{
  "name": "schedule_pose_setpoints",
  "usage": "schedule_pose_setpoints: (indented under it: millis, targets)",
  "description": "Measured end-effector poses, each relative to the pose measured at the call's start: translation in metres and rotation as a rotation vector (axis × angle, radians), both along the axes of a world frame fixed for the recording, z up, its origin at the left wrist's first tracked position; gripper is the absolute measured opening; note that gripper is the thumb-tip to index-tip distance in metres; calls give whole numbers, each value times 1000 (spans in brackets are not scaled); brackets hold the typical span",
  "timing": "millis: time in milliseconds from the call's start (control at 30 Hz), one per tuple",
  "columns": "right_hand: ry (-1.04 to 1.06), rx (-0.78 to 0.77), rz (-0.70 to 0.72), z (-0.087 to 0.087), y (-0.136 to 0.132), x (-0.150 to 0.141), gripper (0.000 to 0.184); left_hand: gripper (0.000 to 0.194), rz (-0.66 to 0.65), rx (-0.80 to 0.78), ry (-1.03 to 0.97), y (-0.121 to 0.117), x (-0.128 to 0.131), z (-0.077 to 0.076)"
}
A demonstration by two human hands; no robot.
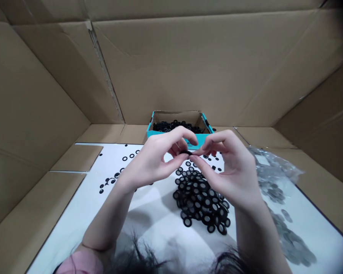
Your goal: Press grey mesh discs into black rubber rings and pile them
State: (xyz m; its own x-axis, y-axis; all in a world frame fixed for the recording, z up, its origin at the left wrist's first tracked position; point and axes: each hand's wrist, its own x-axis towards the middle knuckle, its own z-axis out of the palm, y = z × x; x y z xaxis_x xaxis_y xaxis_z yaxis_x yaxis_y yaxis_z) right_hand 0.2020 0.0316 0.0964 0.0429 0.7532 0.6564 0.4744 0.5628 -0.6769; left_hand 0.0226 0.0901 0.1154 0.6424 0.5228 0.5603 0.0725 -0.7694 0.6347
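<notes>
Both hands meet above the white table, pinching one small black ring (185,152) between them. My left hand (160,156) is closed on its left side, thumb below and fingers above. On the other side my right hand (231,167) has its thumb and index fingertips pressed to the same ring; the ring's face is turned away and partly hidden by fingers. Below and beside my right hand lies a heap of black rings with grey centres (198,201).
Behind the hands stands a turquoise box (153,133) holding many black rings. Loose black rings (117,175) lie to the left. At right are a clear plastic bag (280,167) and a spread of grey discs (294,243). Cardboard walls (188,68) enclose the table (103,220).
</notes>
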Motion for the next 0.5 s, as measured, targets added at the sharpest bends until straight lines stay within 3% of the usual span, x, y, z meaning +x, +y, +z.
schedule_pose_setpoints:
  millis: [100, 233, 500]
  targets:
    - [193, -105, 93, 1, 3, 1, 25, 27, -47, -24, -87, 1, -1, 0]
    - [484, -277, 277, 1, 10, 0, 34, 36, -66, 60, -175, 0, -2, 1]
    - [596, -465, 413, 3, 10, -4, 51, 38, -63, 101, -237, -4, -5, 0]
